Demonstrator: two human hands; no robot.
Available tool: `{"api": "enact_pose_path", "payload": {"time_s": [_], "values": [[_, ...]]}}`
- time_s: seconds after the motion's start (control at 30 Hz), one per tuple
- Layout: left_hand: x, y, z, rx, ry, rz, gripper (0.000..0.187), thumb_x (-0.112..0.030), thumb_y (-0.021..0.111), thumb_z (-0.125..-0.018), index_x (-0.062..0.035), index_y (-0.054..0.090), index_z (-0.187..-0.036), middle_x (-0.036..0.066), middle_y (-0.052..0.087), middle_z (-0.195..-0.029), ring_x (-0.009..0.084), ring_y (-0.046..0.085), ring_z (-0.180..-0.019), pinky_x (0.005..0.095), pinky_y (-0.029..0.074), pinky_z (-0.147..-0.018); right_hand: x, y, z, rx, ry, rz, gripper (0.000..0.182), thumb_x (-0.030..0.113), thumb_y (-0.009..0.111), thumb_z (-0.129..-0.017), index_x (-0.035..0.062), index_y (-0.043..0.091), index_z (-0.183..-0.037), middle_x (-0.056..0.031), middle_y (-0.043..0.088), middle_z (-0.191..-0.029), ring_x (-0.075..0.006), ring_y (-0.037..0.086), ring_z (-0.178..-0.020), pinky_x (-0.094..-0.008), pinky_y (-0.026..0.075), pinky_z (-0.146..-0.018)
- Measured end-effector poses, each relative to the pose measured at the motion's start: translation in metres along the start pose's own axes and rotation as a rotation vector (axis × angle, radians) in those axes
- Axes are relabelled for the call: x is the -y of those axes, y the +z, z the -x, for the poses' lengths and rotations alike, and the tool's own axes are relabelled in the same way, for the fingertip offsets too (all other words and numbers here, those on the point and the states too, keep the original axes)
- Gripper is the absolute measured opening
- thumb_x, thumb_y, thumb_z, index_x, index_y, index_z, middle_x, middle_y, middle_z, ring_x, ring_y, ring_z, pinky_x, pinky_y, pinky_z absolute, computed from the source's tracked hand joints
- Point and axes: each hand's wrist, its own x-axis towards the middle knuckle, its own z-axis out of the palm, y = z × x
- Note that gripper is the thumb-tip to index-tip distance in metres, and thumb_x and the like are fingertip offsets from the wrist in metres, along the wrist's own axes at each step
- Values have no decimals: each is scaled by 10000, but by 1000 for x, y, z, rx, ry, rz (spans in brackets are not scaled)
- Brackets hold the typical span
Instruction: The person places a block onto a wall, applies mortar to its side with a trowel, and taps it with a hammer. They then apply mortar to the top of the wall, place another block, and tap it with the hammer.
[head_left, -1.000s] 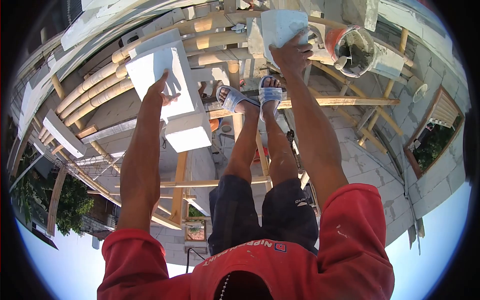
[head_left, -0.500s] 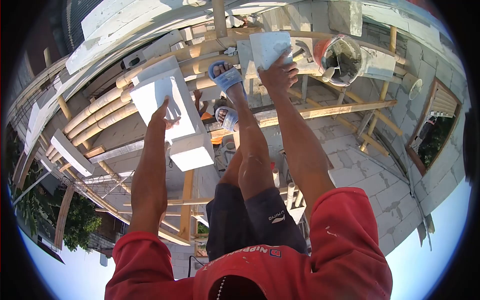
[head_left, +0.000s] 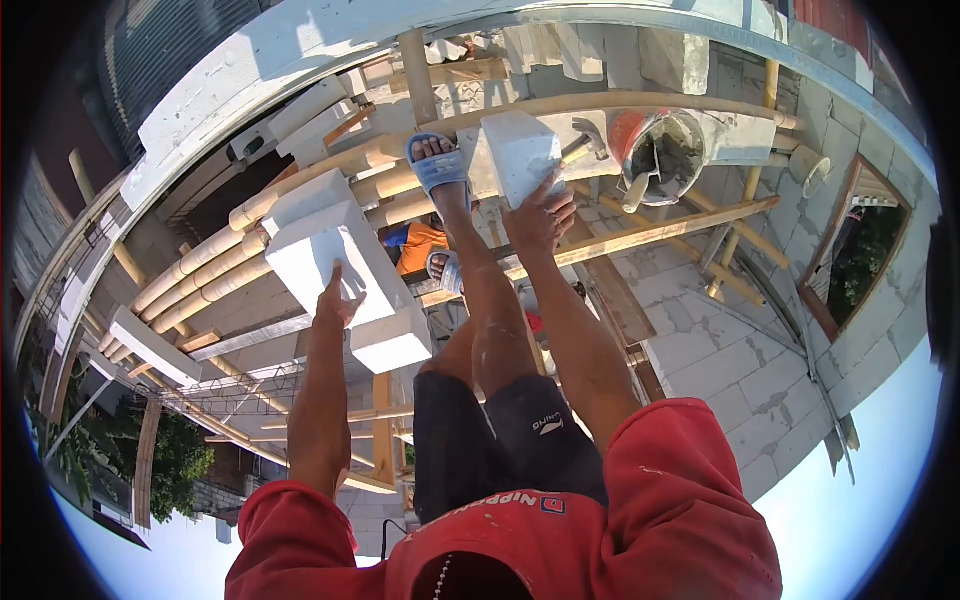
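My left hand [head_left: 342, 297] is against the face of a large white block [head_left: 335, 245], its fingers partly spread and not wrapped round it. That block rests beside other white blocks on bamboo poles. My right hand [head_left: 540, 218] grips the lower edge of a smaller white block [head_left: 520, 150], its fingers bent at the edge. A hammer [head_left: 590, 142] lies just right of this block. Farther right stands a bucket [head_left: 688, 150] with grey mortar, and a trowel [head_left: 640, 188] rests in it.
My sandalled foot [head_left: 440, 165] stands on the bamboo poles [head_left: 205, 265]. Below them shows a person in orange [head_left: 422, 245]. A wooden beam [head_left: 650, 230] crosses under my right arm. At right are a block wall [head_left: 740, 390] and a window frame [head_left: 850, 245].
My right hand has brought the smaller block slightly closer and turned it, uncovering more of the hammer. My left hand stays at the large block. The person in orange below shows more.
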Motion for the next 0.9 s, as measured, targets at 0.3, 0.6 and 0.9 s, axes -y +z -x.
{"api": "enact_pose_path", "payload": {"time_s": [0.3,0.6,0.9], "values": [[6,-12,-13,-3,-54,-50,952,-506,796,-840,21,331,-1483,217,311,-1508,398,402,-1344,554,471,-1072,7,-5,5,-82,4,28,1287,555,831,-705,-1,85,-1594,-324,372,-1345,-436,449,-1114,-576,370,-992],[3,-13,-11,3,-150,-65,1182,-607,768,-806,-51,76,-1587,329,31,-1612,497,213,-1471,595,391,-1128,6,-7,3,34,71,-9,1236,567,802,-738,21,103,-1600,-322,342,-1378,-452,423,-1174,-575,342,-1038],[-39,18,29,261,-396,-479,1149,-723,570,-898,83,69,-1545,160,545,-988,260,599,-799,429,510,-725,0,-23,-12,201,91,-25,1295,580,790,-759,51,-31,-1608,-352,317,-1432,-482,407,-1227,-586,314,-1073]]}}
